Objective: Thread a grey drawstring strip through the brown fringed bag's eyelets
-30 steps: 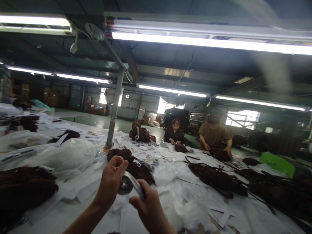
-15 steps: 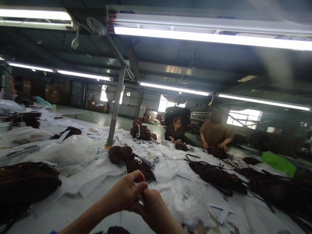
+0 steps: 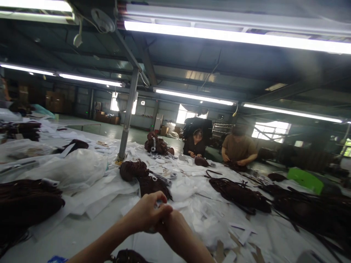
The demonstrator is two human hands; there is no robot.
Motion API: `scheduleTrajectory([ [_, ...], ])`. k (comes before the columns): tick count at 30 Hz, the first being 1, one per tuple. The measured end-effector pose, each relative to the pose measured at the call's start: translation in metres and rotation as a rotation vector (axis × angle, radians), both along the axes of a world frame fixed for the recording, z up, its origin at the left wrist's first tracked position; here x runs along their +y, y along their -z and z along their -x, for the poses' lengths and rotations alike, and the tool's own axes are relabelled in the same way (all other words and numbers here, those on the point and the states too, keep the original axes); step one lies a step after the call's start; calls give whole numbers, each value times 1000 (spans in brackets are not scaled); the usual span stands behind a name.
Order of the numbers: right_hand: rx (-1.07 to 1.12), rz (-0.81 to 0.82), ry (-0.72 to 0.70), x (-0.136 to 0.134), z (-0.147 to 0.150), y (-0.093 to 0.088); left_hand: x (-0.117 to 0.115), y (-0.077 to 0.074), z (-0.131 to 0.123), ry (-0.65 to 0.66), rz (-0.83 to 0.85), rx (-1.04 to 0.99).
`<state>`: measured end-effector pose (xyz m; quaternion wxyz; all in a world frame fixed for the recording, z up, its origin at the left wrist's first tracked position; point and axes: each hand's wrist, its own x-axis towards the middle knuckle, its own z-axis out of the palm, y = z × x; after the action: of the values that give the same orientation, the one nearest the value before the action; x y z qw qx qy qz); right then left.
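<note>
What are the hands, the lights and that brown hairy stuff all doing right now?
Left hand, fingers curled shut on a small pale item, mostly hidden.
Right hand, pressed against the left hand, fingers hidden.
Long white tube lights, lit.
Dark brown hair bundle, lying loose on the white table.
Crinkly white plastic bag, bulging, lying down.

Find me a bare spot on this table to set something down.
Bare table lies between the dark bundle at left and your left hand. Ahead and right is crowded: white sheets, paper scraps and brown bundles.
</note>
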<state>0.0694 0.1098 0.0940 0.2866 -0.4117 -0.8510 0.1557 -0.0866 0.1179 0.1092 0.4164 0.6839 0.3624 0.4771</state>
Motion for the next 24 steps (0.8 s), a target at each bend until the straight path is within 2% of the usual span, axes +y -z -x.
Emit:
scheduleTrajectory([
  [1, 66, 22, -66, 2, -2, -4, 0, -4, -1, -16, -22, 0],
  [3, 229, 65, -145, 8, -5, -10, 4, -11, -6, -34, 13, -143],
  [6, 372, 136, -129, 19, -8, -8, 13, -16, -13, -72, 147, -464],
  [9, 369, 175, -73, 29, -15, 9, 24, -15, -14, -136, 226, -682],
  [14, 303, 97, 48, 35, -42, 45, 36, -19, 2, -296, 175, -899],
  [18, 261, -57, 222, 34, -66, 88, 41, -27, 20, -346, 137, -950],
  [22, 267, -131, 340, 29, -72, 153, 48, -36, 38, -412, 33, -996],
  [24, 282, -150, 386, 24, -70, 187, 53, -35, 47, -450, 2, -994],
])
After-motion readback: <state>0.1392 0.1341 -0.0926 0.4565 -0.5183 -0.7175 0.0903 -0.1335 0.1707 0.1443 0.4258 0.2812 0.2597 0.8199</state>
